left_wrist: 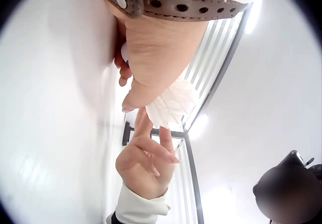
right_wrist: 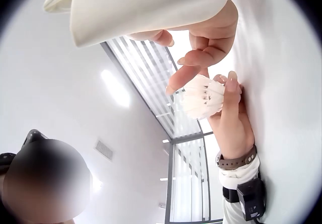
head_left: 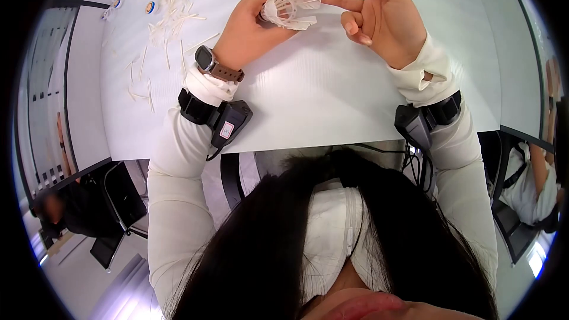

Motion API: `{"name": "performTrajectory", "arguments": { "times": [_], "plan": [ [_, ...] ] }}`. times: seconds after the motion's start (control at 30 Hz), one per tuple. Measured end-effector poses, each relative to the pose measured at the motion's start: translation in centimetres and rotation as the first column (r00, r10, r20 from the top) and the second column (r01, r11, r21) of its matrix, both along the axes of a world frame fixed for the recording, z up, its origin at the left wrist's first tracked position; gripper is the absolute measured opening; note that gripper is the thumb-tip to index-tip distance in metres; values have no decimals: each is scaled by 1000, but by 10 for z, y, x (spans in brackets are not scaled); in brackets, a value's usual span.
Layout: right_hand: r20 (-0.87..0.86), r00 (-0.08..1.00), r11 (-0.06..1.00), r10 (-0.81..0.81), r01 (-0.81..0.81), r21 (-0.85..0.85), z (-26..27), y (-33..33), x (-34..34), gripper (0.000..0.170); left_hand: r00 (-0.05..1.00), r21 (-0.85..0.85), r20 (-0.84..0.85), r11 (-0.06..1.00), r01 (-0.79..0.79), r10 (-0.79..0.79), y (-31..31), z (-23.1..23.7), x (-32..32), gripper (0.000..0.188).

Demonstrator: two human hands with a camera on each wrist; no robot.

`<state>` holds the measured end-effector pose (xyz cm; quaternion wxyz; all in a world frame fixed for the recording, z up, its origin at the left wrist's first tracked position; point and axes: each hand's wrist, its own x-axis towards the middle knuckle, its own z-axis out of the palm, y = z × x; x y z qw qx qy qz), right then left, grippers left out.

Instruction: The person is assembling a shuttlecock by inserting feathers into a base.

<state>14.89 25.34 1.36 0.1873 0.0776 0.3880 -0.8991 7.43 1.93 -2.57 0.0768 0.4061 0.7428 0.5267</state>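
A white feather shuttlecock [head_left: 288, 7] is held in my left hand [head_left: 250, 28], its flared feather skirt turned toward the right. Thumb and fingers curl round its base end, which the hand mostly hides in the head view. My right hand [head_left: 386, 19] is beside the skirt, palm up, with its longer fingers stretched toward the feathers and their tips right at the skirt's edge. In the right wrist view the shuttlecock [right_wrist: 204, 97] shows its feather shafts below the right fingers. The left wrist view has the skirt [left_wrist: 173, 103] beyond the left thumb.
Loose white feather shafts [head_left: 172, 15] lie scattered over the left part of the white table [head_left: 332, 101]. Several round cork bases with blue rims [head_left: 150, 7] sit at the back left. Other people sit beyond the table's left and right sides.
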Motion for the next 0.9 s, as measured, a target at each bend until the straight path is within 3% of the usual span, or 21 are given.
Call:
{"name": "performTrajectory", "arguments": {
  "times": [0.2,0.3,0.5,0.9],
  "plan": [
    [112,994,989,16,1,-150,6,2,-3,46,999,5,-33,1000,6,-5,0,-2,-2,53],
    [-19,1000,987,-14,16,158,3,-1,0,51,1000,13,-28,1000,10,-9,0,-1,-1,53],
    [-13,1000,997,15,-14,71,-1,3,-1,48,999,18,-16,999,31,-31,0,1,-1,53],
    [-77,997,965,-21,40,260,6,-6,3,47,996,45,92,999,-26,22,6,12,10,69]
  ]
}}
